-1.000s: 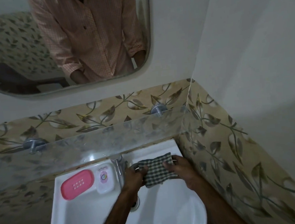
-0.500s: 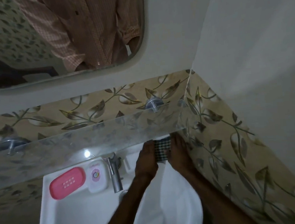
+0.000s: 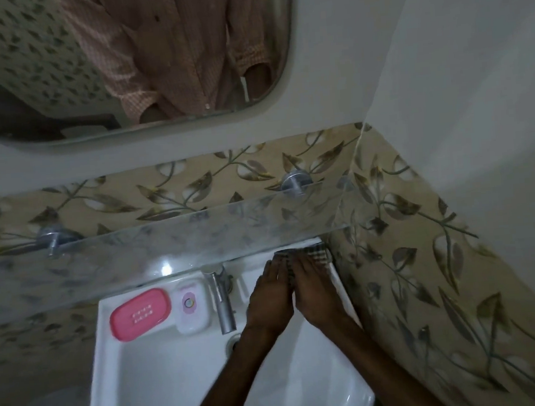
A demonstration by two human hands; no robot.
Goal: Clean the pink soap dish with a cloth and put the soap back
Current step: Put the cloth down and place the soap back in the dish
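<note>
- Head view: left hand (image 3: 269, 295) and right hand (image 3: 316, 291) lie flat, fingers straight, pressing the checked cloth (image 3: 317, 252) onto the basin's back ledge (image 3: 333, 266).
- Cloth-setting step, I judge; next, lift the wrapped soap (image 3: 190, 306) into the empty pink soap dish (image 3: 141, 313).

Both forearms rise from about 6 o'clock toward 1 o'clock and converge, so the hands lie side by side, nearly touching. The left hand (image 3: 269, 299) is palm down with fingers stretched straight toward 12 o'clock. The right hand (image 3: 316, 291) lies likewise, flat and extended, its fingertips (image 3: 300, 260) pressing down, its wrist angled toward 5 o'clock.
</note>
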